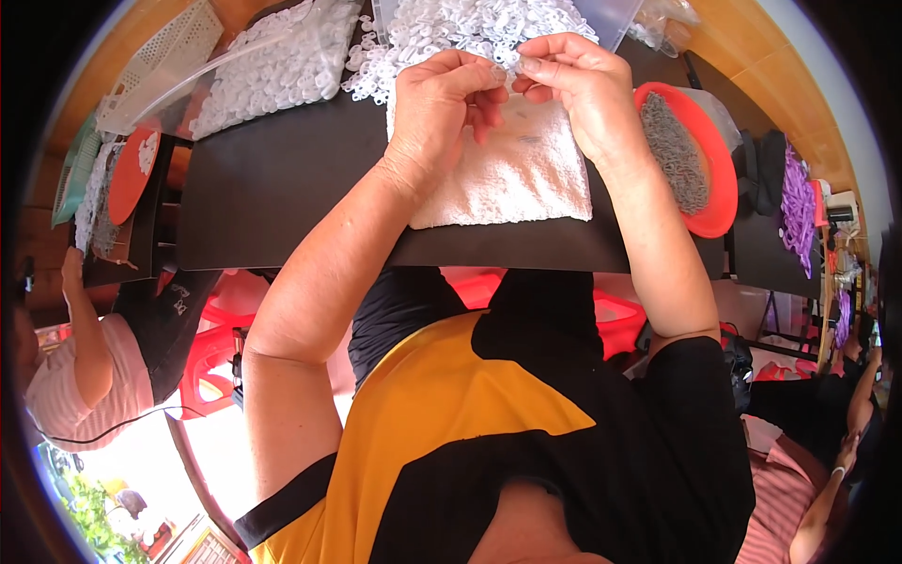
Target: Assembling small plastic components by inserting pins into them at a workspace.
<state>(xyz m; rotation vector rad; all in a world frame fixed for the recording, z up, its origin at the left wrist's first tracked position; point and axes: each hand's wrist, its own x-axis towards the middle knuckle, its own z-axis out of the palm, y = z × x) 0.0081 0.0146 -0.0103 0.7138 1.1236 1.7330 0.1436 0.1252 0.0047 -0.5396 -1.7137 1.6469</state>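
My left hand (442, 108) and my right hand (587, 89) meet above a white towel (536, 183), thumbs and fingers pinched and the tips nearly touching. What they grip is too small to make out. Just beyond my fingertips, a heap of small white plastic loop-shaped pieces (470, 28) spills from a clear plastic bin (615, 21). Right of my right hand, a red bowl (722, 179) holds many small grey metal-looking pieces (669, 150).
A clear bag of white pieces (282, 66) lies on the dark table (282, 188), left of the heap. A white perforated basket (169, 47) stands behind it. Purple pieces (798, 207) hang at the far right. Co-workers sit on both sides, one in a striped shirt (113, 367) at left.
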